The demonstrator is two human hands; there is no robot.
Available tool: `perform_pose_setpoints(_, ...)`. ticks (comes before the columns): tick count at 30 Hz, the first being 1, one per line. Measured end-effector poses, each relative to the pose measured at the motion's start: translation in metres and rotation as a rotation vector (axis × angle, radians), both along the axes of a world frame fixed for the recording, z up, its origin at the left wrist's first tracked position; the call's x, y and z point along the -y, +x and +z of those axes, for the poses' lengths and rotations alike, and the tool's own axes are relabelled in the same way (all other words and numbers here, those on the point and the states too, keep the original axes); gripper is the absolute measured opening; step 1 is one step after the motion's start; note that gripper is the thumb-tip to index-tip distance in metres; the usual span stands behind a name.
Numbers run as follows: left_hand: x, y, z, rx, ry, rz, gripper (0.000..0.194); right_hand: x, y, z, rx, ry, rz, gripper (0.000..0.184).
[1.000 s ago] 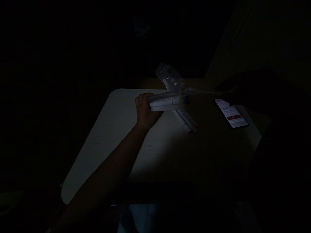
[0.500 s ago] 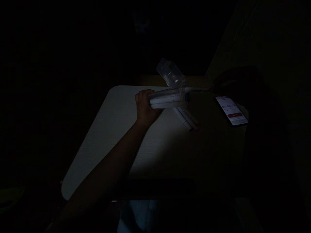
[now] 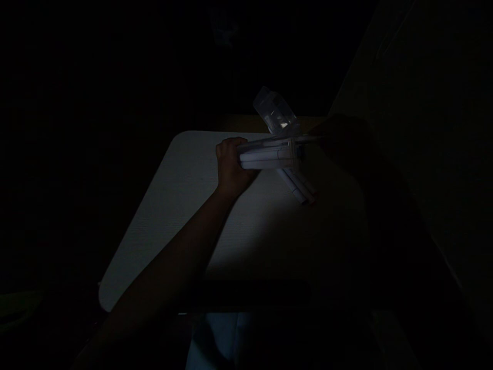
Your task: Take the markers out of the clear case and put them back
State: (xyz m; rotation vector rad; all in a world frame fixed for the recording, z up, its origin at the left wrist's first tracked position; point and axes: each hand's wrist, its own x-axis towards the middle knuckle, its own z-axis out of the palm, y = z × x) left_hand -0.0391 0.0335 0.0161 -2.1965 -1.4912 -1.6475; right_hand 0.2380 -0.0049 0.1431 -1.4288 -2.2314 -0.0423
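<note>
My left hand (image 3: 230,167) is wrapped round the closed end of a clear plastic case (image 3: 295,154), held low over the table. Inside lie several white marker-like sticks (image 3: 265,158), side by side. A thin pale pen (image 3: 310,139) sticks out of the case's right end. My right hand (image 3: 341,137), very dark, is closed at the pen's outer end; its fingers barely show. The case's clear lid (image 3: 275,110) stands tilted up behind. Below the case, a couple of white markers (image 3: 295,186) lie on the table, one with a red end.
The white table (image 3: 154,226) has rounded corners on its left side. Its right part is in deep shadow beneath my right arm (image 3: 400,221). A blue cloth-like patch (image 3: 219,339) shows below the front edge. The surroundings are nearly black.
My right hand has moved left with the pen, and less of the pen shows outside the case. The lit phone on the right is now hidden behind my right arm.
</note>
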Motion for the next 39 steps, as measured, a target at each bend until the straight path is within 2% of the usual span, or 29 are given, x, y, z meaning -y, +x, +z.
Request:
perform_pose_setpoints(3, 0.000, 0.000, 0.001, -0.003, -0.003, -0.011, 0.078, 0.010, -0.013, 0.012, 0.026, -0.087, -0.144, 0.029)
perform_pose_setpoints(6, 0.000, -0.001, 0.000, -0.027, -0.011, -0.028, 0.081, 0.016, -0.020, 0.016, -0.063, -0.094, -0.243, 0.019)
perform_pose_setpoints(10, -0.003, -0.002, -0.004, -0.058, 0.006, -0.002, 0.079, 0.015, -0.021, 0.010, -0.120, -0.053, -0.206, 0.016)
perform_pose_setpoints(15, -0.007, -0.004, -0.009, -0.074, 0.056, -0.001, 0.079, 0.015, -0.026, 0.011, -0.003, -0.134, -0.204, 0.032)
perform_pose_setpoints(21, -0.008, -0.006, -0.008, -0.086, 0.072, -0.025, 0.077, 0.017, -0.030, 0.011, -0.031, -0.137, -0.191, 0.039)
perform_pose_setpoints(30, -0.010, -0.004, -0.008, -0.063, 0.075, -0.034, 0.089, 0.007, -0.019, -0.002, -0.089, -0.045, -0.217, 0.024)
perform_pose_setpoints(35, -0.011, -0.006, -0.008, -0.061, 0.052, -0.039, 0.090, -0.003, -0.011, -0.015, -0.072, 0.023, -0.101, 0.031)
perform_pose_setpoints(39, -0.011, -0.006, -0.008, -0.067, 0.045, -0.048, 0.087, -0.001, -0.017, -0.012, -0.010, -0.041, -0.110, 0.035)
